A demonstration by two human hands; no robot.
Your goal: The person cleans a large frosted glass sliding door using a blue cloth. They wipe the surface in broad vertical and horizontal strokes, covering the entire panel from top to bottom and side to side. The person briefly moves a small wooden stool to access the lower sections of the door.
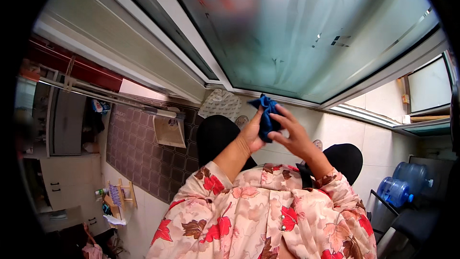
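Note:
A bunched blue cloth (268, 122) is between my two hands, in front of a frosted glass door. My left hand (254, 133) grips it from the left side, and one corner of the cloth sticks out above the thumb. On the cloth's right side is my right hand (295, 131), its fingers spread and the fingertips at the fabric. Both of my knees, in black, show below and beside the hands.
The frosted glass door (287, 43) fills the upper view. A patterned cloth (220, 104) lies by its frame, beside a dark tiled mat (143, 140) with a dustpan (170, 131). Blue water jugs (393, 190) stand right. Another person's arm (90, 235) shows lower left.

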